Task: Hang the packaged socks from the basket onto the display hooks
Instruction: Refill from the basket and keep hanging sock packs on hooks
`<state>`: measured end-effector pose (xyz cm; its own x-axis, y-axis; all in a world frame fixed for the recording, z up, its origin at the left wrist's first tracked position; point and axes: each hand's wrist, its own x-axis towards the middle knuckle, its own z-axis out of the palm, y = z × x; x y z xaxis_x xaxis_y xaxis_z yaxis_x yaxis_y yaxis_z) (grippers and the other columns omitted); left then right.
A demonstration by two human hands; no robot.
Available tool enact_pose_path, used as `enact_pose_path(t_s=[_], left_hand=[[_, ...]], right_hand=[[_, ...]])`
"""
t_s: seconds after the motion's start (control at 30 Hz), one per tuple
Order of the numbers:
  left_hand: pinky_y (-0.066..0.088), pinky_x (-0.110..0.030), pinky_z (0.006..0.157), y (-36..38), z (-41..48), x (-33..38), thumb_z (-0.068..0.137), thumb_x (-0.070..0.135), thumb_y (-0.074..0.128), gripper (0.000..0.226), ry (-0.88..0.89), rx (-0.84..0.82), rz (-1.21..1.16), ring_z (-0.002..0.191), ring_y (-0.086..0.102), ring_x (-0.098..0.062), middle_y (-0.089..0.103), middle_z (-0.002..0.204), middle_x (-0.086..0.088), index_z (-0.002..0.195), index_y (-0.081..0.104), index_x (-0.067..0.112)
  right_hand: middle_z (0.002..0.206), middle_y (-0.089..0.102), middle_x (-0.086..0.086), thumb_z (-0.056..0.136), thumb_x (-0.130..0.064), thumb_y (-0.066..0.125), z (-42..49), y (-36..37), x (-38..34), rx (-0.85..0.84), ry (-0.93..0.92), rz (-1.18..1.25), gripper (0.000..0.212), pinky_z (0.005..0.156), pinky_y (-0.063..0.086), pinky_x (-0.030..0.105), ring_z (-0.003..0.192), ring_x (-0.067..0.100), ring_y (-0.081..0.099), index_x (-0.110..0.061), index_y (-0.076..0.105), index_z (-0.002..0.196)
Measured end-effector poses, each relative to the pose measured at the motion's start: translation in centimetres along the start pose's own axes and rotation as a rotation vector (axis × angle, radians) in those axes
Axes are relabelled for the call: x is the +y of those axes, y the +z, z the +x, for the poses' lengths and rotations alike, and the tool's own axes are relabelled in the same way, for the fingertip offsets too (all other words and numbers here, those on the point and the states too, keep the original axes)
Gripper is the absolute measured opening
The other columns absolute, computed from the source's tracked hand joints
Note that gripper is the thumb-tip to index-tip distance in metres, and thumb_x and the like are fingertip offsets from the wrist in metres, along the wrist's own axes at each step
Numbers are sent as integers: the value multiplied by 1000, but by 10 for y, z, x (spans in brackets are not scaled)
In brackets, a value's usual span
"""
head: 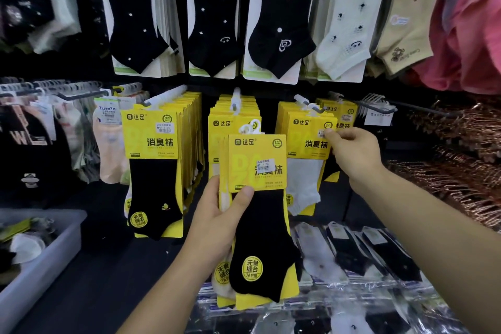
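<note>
The left hand (217, 214) grips a small stack of yellow-carded sock packs, the held packs (257, 165). Its thumb (245, 194) is pressed across the front card's lower edge and its fingers are curled round the back, out of sight. The front pack shows a black sock. The stack stands upright in front of the middle hook (235, 100), with its hanger loops just below that hook's packs and not on it.

The right hand (355, 154) reaches to the white pack (306, 144) hanging at the front of the right hook (311, 107). Its fingers are curled, and its thumb tip (329, 132) pinches the card's upper right corner.

The basket (54, 247) sits low on the left, with more socks in it.
</note>
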<state>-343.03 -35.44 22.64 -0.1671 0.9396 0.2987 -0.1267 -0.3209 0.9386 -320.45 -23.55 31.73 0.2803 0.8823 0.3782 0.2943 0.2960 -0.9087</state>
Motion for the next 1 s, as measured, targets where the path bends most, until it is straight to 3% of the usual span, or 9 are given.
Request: enact_pose_path(t_s=[0.1,0.23,0.33,0.43,0.53,0.63,0.8,0.87,1.0], left_hand=[[58,-33,93,0,1,-1,84,51,77,42,-8,9,-2,113,75,-11,78,121,10,123,66,41],[57,-39,95,2,0,-2,75,58,79,46,8,5,25,113,75,-13,79,120,7,117,69,45],[59,-39,92,5,-1,-2,72,52,84,42,28,-6,39,111,76,-17,80,117,3,111,71,45],[63,-33,87,7,-3,-3,69,49,87,49,31,-5,27,110,77,-19,80,116,1,113,70,38],[63,-29,85,10,-4,-1,67,53,85,62,22,-4,19,108,77,-16,80,115,2,120,65,27],[60,-25,84,13,-5,0,82,52,87,50,8,-14,32,108,76,-12,80,114,6,120,65,28],[61,-26,79,9,-5,-2,81,43,73,42,13,-6,3,105,77,-17,81,112,3,119,67,25],[64,-33,83,7,-4,-2,83,40,73,42,10,2,-21,106,78,-19,81,114,1,122,66,23],[64,-32,80,1,-3,1,85,39,72,42,12,26,-25,105,79,-17,81,115,4,124,65,26]], right_hand=[[76,59,-2,94,-33,69,-14,-1,-2,32,0,-42,28,60,43,27,67,11,55,-6,64,93],[82,70,4,87,-56,68,-52,5,-20,-285,-50,55,47,61,50,26,66,6,63,-9,68,88],[99,68,23,83,-52,73,-70,12,-26,-417,-48,52,46,64,53,37,77,26,64,-8,66,94],[103,70,26,91,-33,73,-71,12,-24,-403,-28,108,30,78,58,53,92,40,69,-5,68,99],[95,78,9,92,-27,71,-69,6,-16,-416,28,207,20,75,62,40,92,26,75,-9,72,101],[95,79,5,94,-25,69,-66,3,-9,-418,51,263,17,68,59,28,89,21,76,-10,73,102],[98,79,1,101,-22,60,-50,-11,-1,-308,77,297,17,80,60,32,95,18,75,-12,73,103],[99,79,-1,102,-21,59,-39,-17,0,-218,83,289,16,88,58,37,97,16,75,-14,74,104],[94,79,-5,103,-18,57,-21,-24,-1,-104,69,276,16,83,62,34,93,15,75,-17,73,102]])
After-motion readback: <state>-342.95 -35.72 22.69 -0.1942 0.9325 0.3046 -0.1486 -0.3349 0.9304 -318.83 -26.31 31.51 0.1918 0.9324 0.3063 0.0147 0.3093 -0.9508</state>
